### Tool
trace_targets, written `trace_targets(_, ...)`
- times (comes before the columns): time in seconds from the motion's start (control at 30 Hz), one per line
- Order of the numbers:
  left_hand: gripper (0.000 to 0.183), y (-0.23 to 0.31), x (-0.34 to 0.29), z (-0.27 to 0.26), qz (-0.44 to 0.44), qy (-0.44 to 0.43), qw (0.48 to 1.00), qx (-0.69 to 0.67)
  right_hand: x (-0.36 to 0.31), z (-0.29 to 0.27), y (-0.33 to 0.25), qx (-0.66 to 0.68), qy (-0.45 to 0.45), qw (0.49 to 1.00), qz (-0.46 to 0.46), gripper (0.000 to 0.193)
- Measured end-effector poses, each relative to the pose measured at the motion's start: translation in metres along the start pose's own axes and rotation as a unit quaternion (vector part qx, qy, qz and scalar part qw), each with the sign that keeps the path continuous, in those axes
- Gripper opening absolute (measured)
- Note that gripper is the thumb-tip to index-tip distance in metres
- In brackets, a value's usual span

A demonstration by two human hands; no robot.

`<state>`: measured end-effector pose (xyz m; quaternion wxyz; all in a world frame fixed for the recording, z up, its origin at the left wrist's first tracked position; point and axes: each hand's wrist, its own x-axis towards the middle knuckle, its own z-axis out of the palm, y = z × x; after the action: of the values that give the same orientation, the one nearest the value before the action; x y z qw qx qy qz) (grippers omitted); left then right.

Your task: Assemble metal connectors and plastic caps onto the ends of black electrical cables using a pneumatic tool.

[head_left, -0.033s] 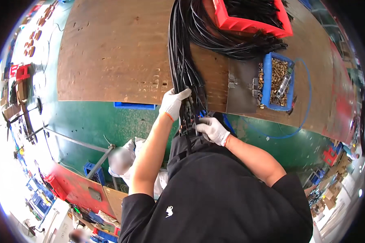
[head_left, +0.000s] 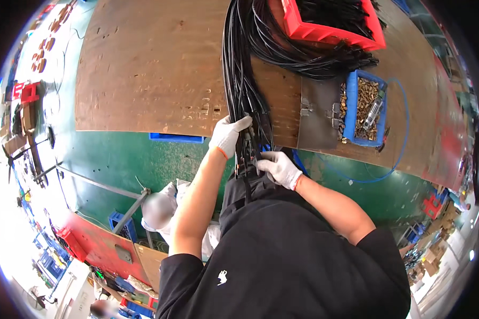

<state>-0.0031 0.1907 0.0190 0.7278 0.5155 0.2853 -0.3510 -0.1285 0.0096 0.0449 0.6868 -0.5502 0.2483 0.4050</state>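
A thick bundle of black cables runs down over the table's front edge toward my lap. My left hand, in a white glove with an orange cuff, is closed round the bundle just below that edge. Lower down and to the right, my right hand, gloved the same way, has its fingers bent against the cable ends. Thumb and fingertips are pressed together there on a black cable. Some ends show small coppery tips. The right hand's lower fingers are partly hidden.
A red crate of black parts stands at the back right of the brown table, beside coiled cables. Nearer is a blue bin of brass fittings with a clear tool on top. A person in white is at lower left.
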Motion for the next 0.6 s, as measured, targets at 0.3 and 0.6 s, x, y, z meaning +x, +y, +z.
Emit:
trace_targets(0.3, 0.031, 0.037, -0.014, -0.026, 0.008, 0.034, 0.986, 0.165, 0.106, -0.016, -0.096, -0.221, 0.122, 0.96, -0.125, 0.042)
trace_targets(0.6, 0.029, 0.031, -0.012, -0.024, -0.045, -0.026, 0.999, 0.015, 0.124, -0.015, -0.153, 0.285, 0.112, 0.952, -0.028, 0.027)
